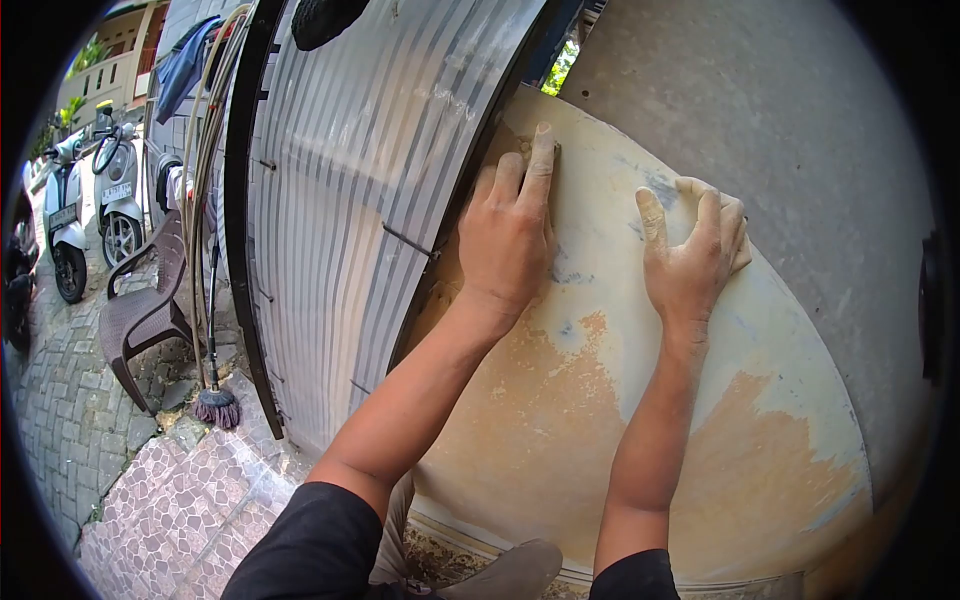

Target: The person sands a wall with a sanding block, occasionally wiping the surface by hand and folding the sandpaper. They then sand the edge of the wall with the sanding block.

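A large rounded panel (600,400) leans upright in front of me, its pale coating worn away to tan patches. My left hand (510,230) lies flat against the panel's upper left edge, fingers together and pressed on a small piece of sandpaper (520,148) that peeks out by the fingertips. My right hand (692,250) presses a folded, dust-coloured sheet of sandpaper (738,240) against the panel's upper right part, fingers spread over it. Both hands and forearms are dusty.
A corrugated metal gate (350,200) with a black frame stands just left of the panel. A grey wall (800,130) is behind. A brown plastic chair (145,310), a broom (215,400), hoses and parked scooters (95,200) stand on the paved yard at left. My shoe (510,575) is below.
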`<state>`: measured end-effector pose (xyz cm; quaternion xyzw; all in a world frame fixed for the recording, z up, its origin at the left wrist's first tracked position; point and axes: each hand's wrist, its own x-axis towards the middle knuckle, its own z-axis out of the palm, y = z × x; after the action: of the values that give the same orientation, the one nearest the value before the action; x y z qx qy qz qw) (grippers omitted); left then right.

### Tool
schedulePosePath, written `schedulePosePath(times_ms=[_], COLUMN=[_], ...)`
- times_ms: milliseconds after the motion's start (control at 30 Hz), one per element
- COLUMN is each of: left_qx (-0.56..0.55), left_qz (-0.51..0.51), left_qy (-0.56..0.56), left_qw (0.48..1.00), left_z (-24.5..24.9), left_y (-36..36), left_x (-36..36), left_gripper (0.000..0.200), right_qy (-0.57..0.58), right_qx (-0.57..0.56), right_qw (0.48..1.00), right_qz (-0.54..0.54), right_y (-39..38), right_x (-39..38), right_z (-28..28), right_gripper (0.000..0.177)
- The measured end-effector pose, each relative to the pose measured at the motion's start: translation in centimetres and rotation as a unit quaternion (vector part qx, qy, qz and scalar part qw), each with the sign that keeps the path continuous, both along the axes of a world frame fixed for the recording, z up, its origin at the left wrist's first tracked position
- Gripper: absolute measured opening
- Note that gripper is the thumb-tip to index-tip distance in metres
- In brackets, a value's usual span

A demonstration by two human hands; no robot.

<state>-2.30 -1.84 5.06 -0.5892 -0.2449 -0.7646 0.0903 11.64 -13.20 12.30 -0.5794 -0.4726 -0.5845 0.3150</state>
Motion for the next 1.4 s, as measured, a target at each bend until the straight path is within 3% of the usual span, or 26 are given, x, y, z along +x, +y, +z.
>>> schedulePosePath(times_ms=[133, 233, 500, 733, 933, 1067, 1133, 1200, 1400], left_qx=[-0.004, -0.040, -0.003, -0.087, -0.030, -0.027, -0.074, -0.070, -0.042], left_qz=[-0.019, -0.060, -0.051, -0.085, -0.059, -0.049, -0.057, -0.054, -0.031], left_qy=[-0.003, 0.044, -0.036, 0.028, -0.038, -0.026, 0.036, 0.040, -0.014], left_qw=[1.000, 0.996, 0.998, 0.992, 0.997, 0.998, 0.995, 0.995, 0.999], left_z=[-1.3, -4.3, 0.7, -5.3, 1.1, -2.5, -5.8, -5.6, 0.2], left_y=[-0.5, -0.9, 0.1, -1.6, -0.1, -0.7, -1.6, -1.7, -0.2], left_x=[-0.1, -0.2, 0.7, 0.0, 0.2, 0.1, -0.1, -0.4, 0.3], left_gripper=[0.060, 0.075, 0.068, 0.068, 0.065, 0.065, 0.067, 0.066, 0.065], right_qy=[-0.083, -0.182, -0.156, -0.108, -0.098, -0.106, -0.090, -0.073, -0.051], right_qx=[-0.029, -0.062, -0.061, -0.055, -0.059, -0.057, -0.060, -0.060, -0.065], right_qw=[0.996, 0.980, 0.986, 0.993, 0.993, 0.993, 0.994, 0.996, 0.997], right_qz=[-0.022, -0.049, -0.025, -0.007, 0.001, 0.010, 0.002, -0.004, 0.005], right_y=[0.5, 1.0, 1.1, 1.1, 0.9, 1.1, 1.1, 1.0, 1.1], right_x=[0.5, 0.3, -0.7, -1.5, -1.6, -1.3, -1.7, -2.0, -1.9], right_z=[-0.1, -0.6, -0.9, -0.7, -0.7, -0.6, -0.7, -0.8, -0.8], right_gripper=[0.066, 0.072, 0.069, 0.063, 0.061, 0.061, 0.061, 0.061, 0.061])
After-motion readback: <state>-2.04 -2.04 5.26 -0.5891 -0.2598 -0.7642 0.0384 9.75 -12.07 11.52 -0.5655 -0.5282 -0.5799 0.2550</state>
